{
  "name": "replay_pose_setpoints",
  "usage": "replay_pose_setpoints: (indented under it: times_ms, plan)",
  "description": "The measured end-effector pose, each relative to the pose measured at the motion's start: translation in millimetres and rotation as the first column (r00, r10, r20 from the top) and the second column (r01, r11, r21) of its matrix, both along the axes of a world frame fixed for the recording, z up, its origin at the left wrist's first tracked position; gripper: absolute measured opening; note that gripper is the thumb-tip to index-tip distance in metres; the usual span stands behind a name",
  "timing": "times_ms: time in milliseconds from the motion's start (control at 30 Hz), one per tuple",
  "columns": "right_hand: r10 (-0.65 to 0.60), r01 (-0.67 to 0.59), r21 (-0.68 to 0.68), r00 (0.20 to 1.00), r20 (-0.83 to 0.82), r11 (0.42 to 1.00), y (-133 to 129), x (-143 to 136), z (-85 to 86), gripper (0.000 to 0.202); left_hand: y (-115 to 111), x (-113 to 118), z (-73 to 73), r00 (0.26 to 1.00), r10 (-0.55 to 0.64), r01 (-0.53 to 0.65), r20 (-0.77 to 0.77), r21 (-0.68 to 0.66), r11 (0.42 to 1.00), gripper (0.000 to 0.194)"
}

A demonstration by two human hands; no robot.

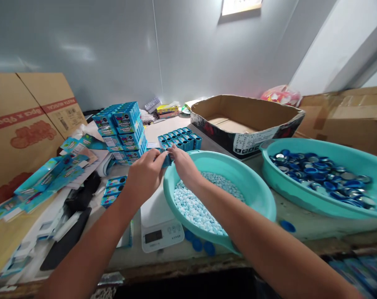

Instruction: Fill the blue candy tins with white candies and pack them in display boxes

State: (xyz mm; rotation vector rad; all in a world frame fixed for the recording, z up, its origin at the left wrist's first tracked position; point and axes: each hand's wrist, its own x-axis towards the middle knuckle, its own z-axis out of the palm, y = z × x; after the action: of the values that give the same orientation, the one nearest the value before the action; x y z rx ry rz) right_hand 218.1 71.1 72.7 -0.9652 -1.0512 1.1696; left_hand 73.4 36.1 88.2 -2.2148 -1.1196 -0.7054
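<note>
Pinching blue box (167,160) with left hand (145,172) and right hand (184,166) | under: gray table (130,259) | closer: scale (160,220) | right: tub (252,187) | far left: brown box (35,112) | behind: shiny wall (113,45)

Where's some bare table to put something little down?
There's a bare strip of table before the right basin, beside the lone blue cap, and a pale patch behind the small boxes, between the tall stack and cardboard tray. The left side is crowded with flat cartons.

Forearms (95,238) stretch forward, hands (146,172) close together, fingers (156,160) bent.
</note>
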Motion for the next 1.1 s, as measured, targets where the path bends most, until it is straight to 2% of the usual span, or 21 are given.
replay_pose_setpoints:
  times_ms: [67, 167, 267, 367, 433, 567, 667, 733, 800, 900, 967, 1000, 1067, 1100]
  plan:
    - [0.021, -0.051, -0.141, 0.978, -0.206, 0.989, -1.0, -1.7, 2.2, 0.033, 1.0, 6.1, -0.9, 0.995, -0.033, 0.041, -0.097, 0.081, 0.996, 0.034]
    - [-0.068, -0.093, -0.325, 0.891, -0.449, 0.941, 0.5, 3.8, 4.2, 0.035, 8.4, 15.4, -0.6, 0.951, -0.136, 0.204, -0.279, 0.233, 0.951, 0.027]
    - [-0.085, -0.153, -0.387, 0.841, -0.534, 0.909, 3.7, 13.1, 4.2, 0.041, 17.6, 20.1, 0.4, 0.900, -0.217, 0.352, -0.377, 0.339, 0.872, 0.020]
    - [-0.093, -0.165, -0.384, 0.816, -0.570, 0.908, 5.1, 17.1, 5.8, 0.043, 24.6, 21.6, 0.5, 0.861, -0.278, 0.435, -0.425, 0.334, 0.836, 0.015]
    - [-0.113, -0.142, -0.381, 0.811, -0.574, 0.913, 4.7, 16.1, 8.9, 0.044, 27.1, 22.1, -0.3, 0.861, -0.282, 0.437, -0.423, 0.331, 0.836, 0.014]
    - [-0.155, -0.082, -0.394, 0.832, -0.533, 0.915, 3.4, 10.9, 12.6, 0.047, 27.5, 24.4, -3.6, 0.926, -0.195, 0.317, -0.325, 0.382, 0.868, 0.017]
    - [-0.176, -0.021, -0.408, 0.881, -0.440, 0.913, 3.6, 8.7, 6.1, 0.045, 24.1, 25.9, -6.2, 0.951, -0.146, 0.226, -0.274, 0.289, 0.930, 0.016]
    - [-0.201, 0.031, -0.416, 0.906, -0.372, 0.909, 5.3, 9.5, -0.7, 0.039, 18.6, 23.1, -8.3, 0.978, -0.121, 0.148, -0.167, 0.158, 0.976, 0.017]
    - [-0.231, 0.113, -0.371, 0.928, -0.291, 0.922, 8.2, 12.0, -5.9, 0.028, 9.3, 14.2, -12.1, 0.993, -0.114, 0.114, 0.014, 0.011, 0.993, 0.022]
    - [-0.248, 0.226, -0.175, 0.962, -0.115, 0.958, 14.0, 16.0, -9.2, 0.020, -8.7, -11.2, -22.3, 0.940, -0.086, 0.134, 0.329, -0.127, 0.983, 0.026]
    - [-0.189, 0.191, -0.053, 0.981, 0.035, 0.980, 17.5, 16.6, -10.6, 0.023, -19.3, -31.6, -31.0, 0.847, -0.010, 0.148, 0.532, -0.218, 0.965, 0.030]
    - [-0.139, 0.143, -0.021, 0.984, 0.111, 0.990, 18.8, 15.9, -12.0, 0.026, -23.2, -41.0, -35.5, 0.777, 0.052, 0.170, 0.627, -0.289, 0.942, 0.034]
    - [-0.028, 0.021, 0.027, 0.955, 0.296, 0.999, 19.3, 13.3, -16.2, 0.031, -27.7, -55.4, -44.9, 0.603, 0.209, 0.263, 0.770, -0.440, 0.859, 0.046]
    - [0.024, -0.044, 0.040, 0.915, 0.403, 0.998, 18.4, 11.7, -18.8, 0.033, -28.6, -60.1, -49.7, 0.516, 0.287, 0.320, 0.807, -0.492, 0.810, 0.052]
